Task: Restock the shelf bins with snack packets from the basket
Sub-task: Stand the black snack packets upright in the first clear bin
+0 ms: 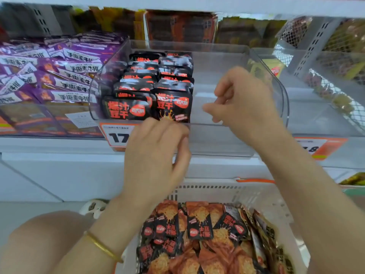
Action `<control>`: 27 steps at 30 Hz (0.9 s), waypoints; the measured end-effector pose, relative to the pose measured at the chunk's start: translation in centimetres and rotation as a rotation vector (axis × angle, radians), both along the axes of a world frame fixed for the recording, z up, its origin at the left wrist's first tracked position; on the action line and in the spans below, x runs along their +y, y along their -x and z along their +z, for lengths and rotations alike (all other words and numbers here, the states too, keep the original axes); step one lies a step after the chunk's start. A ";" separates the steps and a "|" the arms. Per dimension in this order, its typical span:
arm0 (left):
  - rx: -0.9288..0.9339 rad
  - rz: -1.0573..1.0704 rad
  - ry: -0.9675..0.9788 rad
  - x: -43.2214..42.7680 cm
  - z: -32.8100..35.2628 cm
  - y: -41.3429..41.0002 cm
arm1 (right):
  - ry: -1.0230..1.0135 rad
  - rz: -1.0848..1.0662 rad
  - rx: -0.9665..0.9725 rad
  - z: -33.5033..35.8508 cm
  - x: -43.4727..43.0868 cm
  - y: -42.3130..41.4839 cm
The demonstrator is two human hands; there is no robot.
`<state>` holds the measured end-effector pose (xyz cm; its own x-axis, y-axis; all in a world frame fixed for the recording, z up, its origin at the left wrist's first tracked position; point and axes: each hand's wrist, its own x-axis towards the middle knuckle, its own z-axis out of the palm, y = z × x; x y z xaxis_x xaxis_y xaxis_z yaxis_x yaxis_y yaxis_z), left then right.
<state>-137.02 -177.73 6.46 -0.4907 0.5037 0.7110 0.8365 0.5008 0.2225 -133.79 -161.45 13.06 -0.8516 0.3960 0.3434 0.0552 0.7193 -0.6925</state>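
A clear plastic shelf bin [276, 86] holds two rows of upright black-and-red snack packets [158, 86] in its left half; its right half is bare. My left hand [156, 155] sits at the bin's front edge, its fingertips touching the front packet [172, 105]. My right hand [243, 101] hovers over the bare right half with fingers loosely curled, holding nothing that I can see. Below, a white basket [227, 192] carries several loose black-and-orange packets [199, 234].
Purple packets [49, 76] fill the bin on the left. Another clear bin [320, 107] stands to the right beside wire mesh. Orange price tags [116, 135] hang on the shelf front. More packets line the shelf behind.
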 end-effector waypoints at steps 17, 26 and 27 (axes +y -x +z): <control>-0.437 -0.048 0.829 3.3 -9.7 -1.4 | -0.487 0.419 -0.986 -34.3 -1.1 -6.4; -0.434 -0.041 0.926 3.1 -10.8 -1.3 | -0.436 0.194 -0.825 -29.4 -1.2 -5.4; -0.466 -0.059 0.930 3.1 -10.9 -1.4 | -0.297 0.136 -0.806 -27.7 -0.8 -5.2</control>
